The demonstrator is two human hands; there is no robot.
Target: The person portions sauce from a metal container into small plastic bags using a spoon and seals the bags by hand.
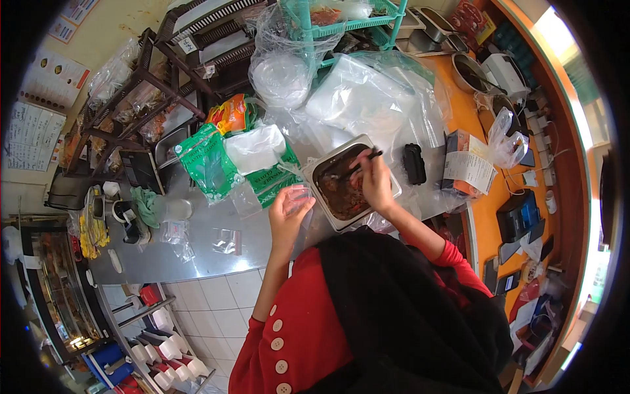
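Note:
My right hand (373, 186) is closed around a dark-handled utensil (375, 154), which looks like a spoon. Its lower end is down in the dark brown, chunky sauce (341, 190), so its head is hard to make out. The sauce sits in a rectangular metal pan (338, 225) on the steel counter. To the left of the pan, my left hand (289, 213) pinches a small clear plastic bag (300, 192) near the pan's rim. A green packet of plastic gloves (205, 164) lies beyond my left hand, with white plastic sheets (256, 148) beside it.
Large clear plastic bags (361, 98) cover the counter behind the pan. A black case-like object (413, 164) stands right of it, near a box with a printed paper (469, 167). Small zip bags (227, 241) lie at left. Dark racks (141, 98) rise behind.

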